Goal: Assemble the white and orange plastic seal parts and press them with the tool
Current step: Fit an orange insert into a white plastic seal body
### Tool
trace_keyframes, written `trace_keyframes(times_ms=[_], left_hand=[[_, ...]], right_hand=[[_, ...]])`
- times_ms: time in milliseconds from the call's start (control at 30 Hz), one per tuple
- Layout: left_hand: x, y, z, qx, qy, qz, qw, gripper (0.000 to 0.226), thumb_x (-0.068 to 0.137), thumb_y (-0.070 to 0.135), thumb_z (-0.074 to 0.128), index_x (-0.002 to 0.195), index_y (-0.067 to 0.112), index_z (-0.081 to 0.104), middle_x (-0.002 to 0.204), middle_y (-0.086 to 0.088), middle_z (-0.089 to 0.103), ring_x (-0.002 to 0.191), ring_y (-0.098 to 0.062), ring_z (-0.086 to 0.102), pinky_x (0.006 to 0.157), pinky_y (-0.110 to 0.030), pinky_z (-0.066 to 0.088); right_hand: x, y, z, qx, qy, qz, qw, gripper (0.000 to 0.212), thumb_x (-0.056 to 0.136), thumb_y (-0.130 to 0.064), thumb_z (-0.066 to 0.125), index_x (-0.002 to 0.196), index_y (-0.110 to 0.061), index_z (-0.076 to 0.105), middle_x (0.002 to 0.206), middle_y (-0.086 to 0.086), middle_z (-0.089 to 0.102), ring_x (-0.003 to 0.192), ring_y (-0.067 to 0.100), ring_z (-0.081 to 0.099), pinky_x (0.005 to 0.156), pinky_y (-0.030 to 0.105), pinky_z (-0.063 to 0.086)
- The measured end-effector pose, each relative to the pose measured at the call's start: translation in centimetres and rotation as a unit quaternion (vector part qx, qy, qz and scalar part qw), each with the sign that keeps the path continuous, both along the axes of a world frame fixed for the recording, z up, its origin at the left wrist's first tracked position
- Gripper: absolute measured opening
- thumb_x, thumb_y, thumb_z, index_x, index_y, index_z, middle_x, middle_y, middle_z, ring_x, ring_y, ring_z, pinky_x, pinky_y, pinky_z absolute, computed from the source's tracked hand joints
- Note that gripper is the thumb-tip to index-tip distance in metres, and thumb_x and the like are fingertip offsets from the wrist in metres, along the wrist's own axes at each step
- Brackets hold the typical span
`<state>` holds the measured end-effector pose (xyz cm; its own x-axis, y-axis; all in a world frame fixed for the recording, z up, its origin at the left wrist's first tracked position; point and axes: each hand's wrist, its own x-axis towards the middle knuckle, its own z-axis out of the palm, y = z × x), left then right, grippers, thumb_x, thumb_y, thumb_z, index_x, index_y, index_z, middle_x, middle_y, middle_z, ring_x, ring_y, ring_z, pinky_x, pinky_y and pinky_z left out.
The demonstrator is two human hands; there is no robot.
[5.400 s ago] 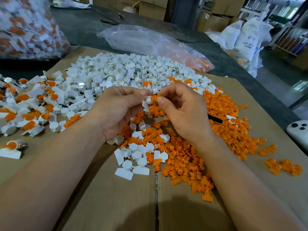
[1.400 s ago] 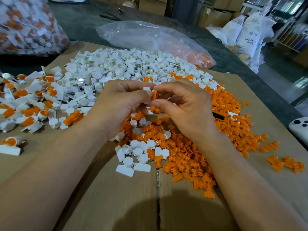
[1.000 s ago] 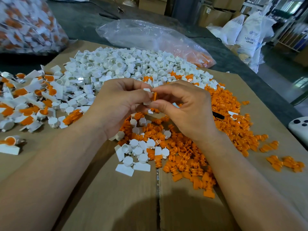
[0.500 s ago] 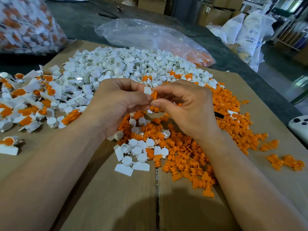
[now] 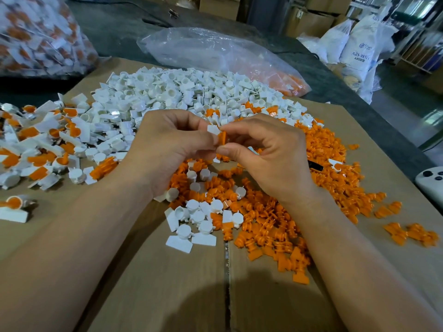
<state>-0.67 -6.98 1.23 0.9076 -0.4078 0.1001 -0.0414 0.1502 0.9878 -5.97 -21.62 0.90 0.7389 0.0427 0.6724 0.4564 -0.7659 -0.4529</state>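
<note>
1. Pinching at frame centre, the left hand (image 5: 167,149) closes its grip on a white seal part (image 5: 212,129). Only a small corner of the part shows above the thumb; the fingers hide the rest.
2. The right hand (image 5: 266,159) closes its grip on an orange seal part (image 5: 222,139), thumb below and index finger above. The orange part touches the white part. How far it is seated cannot be told.
3. Both hands are held above the orange pile (image 5: 263,231), which spreads from 6 o'clock to 3 o'clock of the hands on the cardboard sheet (image 5: 172,279). The hands cover part of it.
4. The white pile (image 5: 182,92) lies at 12 o'clock and meets the orange pile along its near edge.
5. Assembled seals (image 5: 43,140) lie at 9 o'clock. The left frame edge cuts the group off.
6. A black object (image 5: 316,166) at 3 o'clock, just beside the right hand, is half buried among orange parts. Its kind cannot be made out.
7. A white device (image 5: 431,185) with dark buttons, also at 3 o'clock, is cut off by the right frame edge.
8. A clear plastic bag (image 5: 215,51) lies on the dark desk (image 5: 115,29) at 12 o'clock. Orange parts show dimly through the film at its right end.
9. A second bag (image 5: 36,37) at 10 o'clock is blurred and cropped. White and orange contents show inside.
10. White sacks (image 5: 359,49) at 2 o'clock carry print too small to read in full.
</note>
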Motion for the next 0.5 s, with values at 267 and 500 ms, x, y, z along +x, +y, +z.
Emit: trace_keyframes(times_ms=[267,500], left_hand=[[0.17,0.06,0.07,-0.060,0.036,-0.017,0.997,0.014,0.052,0.004,0.069,0.063,0.002,0.060,0.052,-0.004,0.063,0.050,-0.013,0.063,0.050,-0.016,0.050],[0.05,0.18,0.05,-0.006,0.019,-0.007,1.000,0.014,0.067,-0.005,0.069,0.062,0.006,0.061,0.045,0.001,0.059,0.045,-0.011,0.059,0.047,-0.018,0.048]], right_hand=[[-0.03,-0.04,0.06,0.013,0.012,-0.003,1.000,0.036,0.072,-0.016,0.073,0.106,-0.004,0.066,0.086,-0.003,0.059,0.079,0.014,0.063,0.072,0.024,0.052],[0.06,-0.11,-0.20,0.019,0.020,-0.005,1.000,0.040,0.073,-0.013,0.072,0.111,-0.005,0.064,0.090,-0.004,0.059,0.082,0.013,0.062,0.075,0.023,0.052]])
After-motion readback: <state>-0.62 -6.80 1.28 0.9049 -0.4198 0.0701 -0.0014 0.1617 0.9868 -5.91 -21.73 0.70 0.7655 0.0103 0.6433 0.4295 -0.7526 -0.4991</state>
